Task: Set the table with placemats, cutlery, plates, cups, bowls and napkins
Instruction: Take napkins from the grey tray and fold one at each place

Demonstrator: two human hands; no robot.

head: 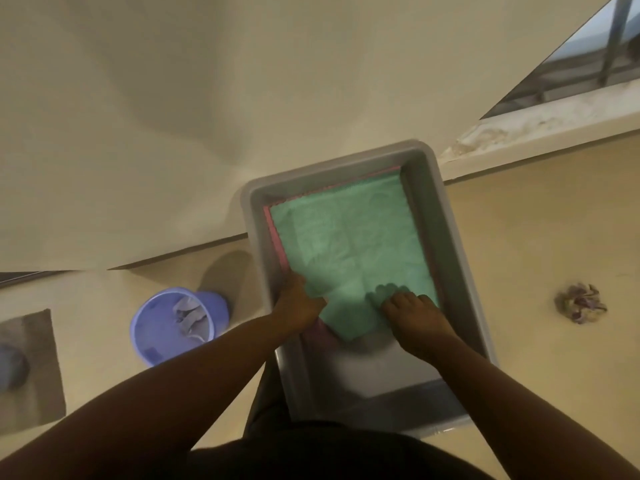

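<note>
Where the floor meets the wall stands a grey plastic tub (446, 216), long and rectangular, its near end close to the person's body; within it, at the far end, a green placemat (349, 233) lies flat, textured, its near corner lifted and pulled toward the near end; beneath it a pink placemat (275, 233) shows as a narrow strip along the left and far edges; the near part of the tub's bottom is bare and pale.

Left hand (299, 303): at the left inner wall of the tub, fingers curled on the near left edge of the green placemat, gripping it; whether it also holds the pink one under it cannot be told.

Right hand (414, 313): knuckles up, fingers bent down onto the near edge of the green placemat, pinching the cloth; fingertips hidden under the hand.

Left of the tub, on the floor: a blue bucket (173, 327), round, with crumpled grey cloth (190, 315) inside; farther left, a grey mat (33, 362) with a blurred bluish object (12, 370) at its left edge, kind not discernible.

Right of the tub, well apart: a crumpled rag (580, 303), purple and pale, lying alone on the floor.

Far right: a window ledge (540, 133), chipped, with a metal bar above it.
</note>
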